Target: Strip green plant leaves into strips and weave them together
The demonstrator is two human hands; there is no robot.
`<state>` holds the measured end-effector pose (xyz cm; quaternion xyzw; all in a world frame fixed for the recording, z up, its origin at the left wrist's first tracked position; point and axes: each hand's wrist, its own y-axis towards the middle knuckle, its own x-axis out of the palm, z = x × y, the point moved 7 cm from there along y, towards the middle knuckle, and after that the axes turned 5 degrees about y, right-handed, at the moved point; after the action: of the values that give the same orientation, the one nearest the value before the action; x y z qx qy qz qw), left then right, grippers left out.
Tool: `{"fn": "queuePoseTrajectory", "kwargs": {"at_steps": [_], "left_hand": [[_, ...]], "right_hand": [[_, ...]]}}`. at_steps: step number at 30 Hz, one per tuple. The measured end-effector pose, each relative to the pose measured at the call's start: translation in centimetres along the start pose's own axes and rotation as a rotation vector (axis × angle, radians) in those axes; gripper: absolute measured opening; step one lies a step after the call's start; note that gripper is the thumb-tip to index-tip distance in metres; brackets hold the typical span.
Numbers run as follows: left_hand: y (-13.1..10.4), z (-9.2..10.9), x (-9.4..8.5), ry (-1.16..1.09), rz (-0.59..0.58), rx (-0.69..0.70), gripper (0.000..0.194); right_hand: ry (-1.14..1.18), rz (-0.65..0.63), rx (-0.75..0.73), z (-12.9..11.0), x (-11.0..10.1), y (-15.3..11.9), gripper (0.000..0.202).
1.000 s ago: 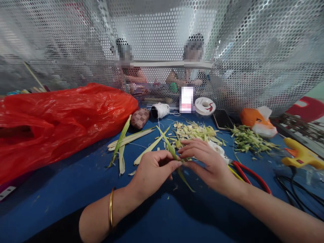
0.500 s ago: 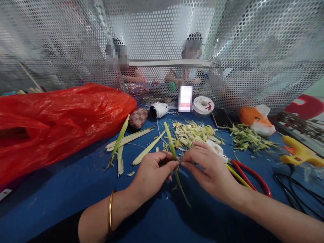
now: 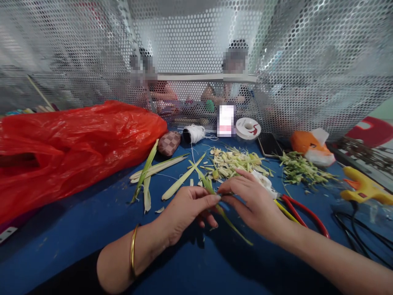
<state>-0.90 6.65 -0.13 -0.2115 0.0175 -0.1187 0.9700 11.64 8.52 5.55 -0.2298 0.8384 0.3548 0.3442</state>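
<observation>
A long green leaf (image 3: 229, 223) slants between my two hands over the blue table, its thin end pointing down to the right. My left hand (image 3: 192, 209), with a gold bangle at the wrist, pinches the leaf between thumb and forefinger; its lower fingers hang loosely. The fingertips of my right hand (image 3: 251, 203) are closed right beside that pinch; what they grip is too small to make out. Ahead of my hands lie a pale leaf strip (image 3: 181, 180) and a heap of leaf scraps (image 3: 235, 159).
A red plastic bag (image 3: 76, 147) fills the left. Toward the back are white thread (image 3: 195, 133), a checkered pouch (image 3: 169, 143) and a ribbon spool (image 3: 248, 128). Red-handled pliers (image 3: 307, 213) and a yellow glue gun (image 3: 365, 186) lie right. Two people sit beyond the perforated screen (image 3: 190, 41).
The leaf has tilted further, its upper end shifting left and its thin tail swinging right. The lower fingers of my left hand have spread out beneath it.
</observation>
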Motion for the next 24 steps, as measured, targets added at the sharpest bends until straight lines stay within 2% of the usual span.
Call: {"fn": "queuePoseTrajectory", "kwargs": {"at_steps": [5, 8, 11, 14, 15, 17, 19, 22, 24], "left_hand": [[-0.2, -0.2, 0.7, 0.042, -0.068, -0.017, 0.019], [-0.4, -0.5, 1.6, 0.114, -0.082, 0.000, 0.018], [-0.5, -1.4, 2.8, 0.224, -0.130, -0.001, 0.021], [-0.4, -2.1, 3.2, 0.225, -0.134, -0.017, 0.025], [-0.3, -2.2, 3.0, 0.202, -0.120, -0.030, 0.025], [-0.1, -2.1, 2.5, 0.133, -0.085, -0.061, 0.028], [0.0, -1.9, 2.0, 0.038, -0.058, -0.067, 0.030], [0.2, -1.6, 1.4, -0.133, -0.025, -0.049, 0.028], [0.2, -1.8, 1.1, -0.234, -0.014, -0.059, 0.026]], "right_hand": [[0.044, -0.051, -0.060, -0.5, -0.2, 0.1, 0.014], [0.130, -0.056, 0.040, 0.0, 0.1, 0.3, 0.012], [0.314, -0.071, 0.194, 0.5, 0.9, 0.1, 0.006], [0.438, -0.042, 0.249, 0.2, 1.3, -0.3, 0.014], [0.430, -0.012, 0.213, -0.2, 1.1, -0.4, 0.014], [0.295, 0.054, 0.050, -1.6, 0.5, -0.6, 0.010], [0.033, 0.094, -0.224, -3.8, 0.2, -1.3, 0.011], [-0.341, 0.096, -0.643, -6.4, 1.3, -3.0, 0.016], [-0.474, 0.083, -0.794, -7.0, 2.1, -3.9, 0.020]]}}
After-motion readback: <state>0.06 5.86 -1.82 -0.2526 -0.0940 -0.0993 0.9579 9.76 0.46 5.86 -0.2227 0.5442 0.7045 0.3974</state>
